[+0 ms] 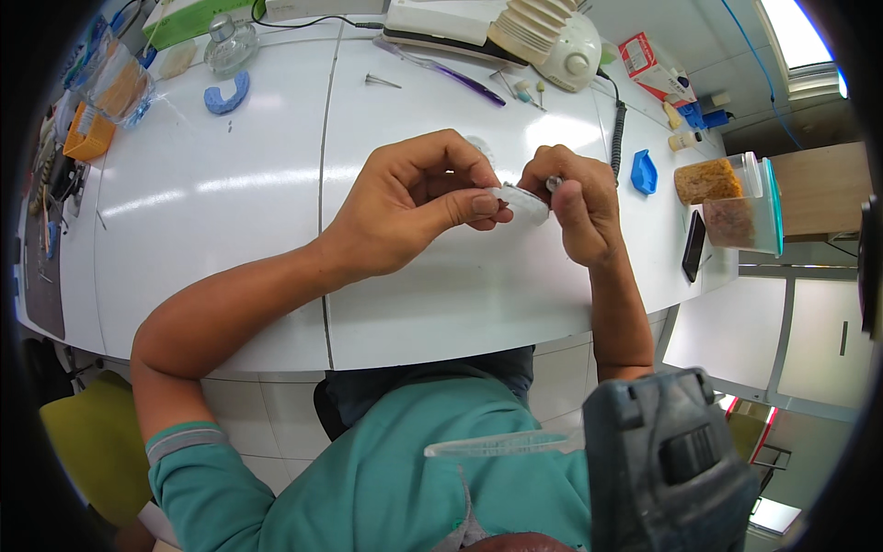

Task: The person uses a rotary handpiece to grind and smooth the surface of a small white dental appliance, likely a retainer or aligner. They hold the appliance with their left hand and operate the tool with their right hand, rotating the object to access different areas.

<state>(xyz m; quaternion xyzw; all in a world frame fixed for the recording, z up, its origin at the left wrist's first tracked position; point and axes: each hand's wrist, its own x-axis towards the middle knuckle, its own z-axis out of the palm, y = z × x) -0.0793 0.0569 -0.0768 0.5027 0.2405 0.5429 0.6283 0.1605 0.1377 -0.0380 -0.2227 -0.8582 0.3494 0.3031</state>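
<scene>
Above the middle of the white table, my left hand (414, 198) pinches a small whitish, partly clear curved piece (529, 204) between thumb and fingertips. It resembles a dental plate, but its exact kind is unclear. Close on the right, my right hand (581, 204) is closed around a thin tool whose rounded silver end (553, 184) shows between thumb and fingers. The rest of that tool is hidden. Its fingers meet the far edge of the whitish piece; whether the tool touches it, I cannot tell. Behind my left fingertips lies a pale, faint thing (479, 147) on the tabletop.
A blue horseshoe-shaped piece (227, 94) and a glass bottle (230, 44) lie far left. A purple-handled brush (460, 81), small burs (524, 92) and a white machine (568, 55) are at the back. On the right are a blue tray (644, 172), a phone (693, 247) and tubs (736, 202).
</scene>
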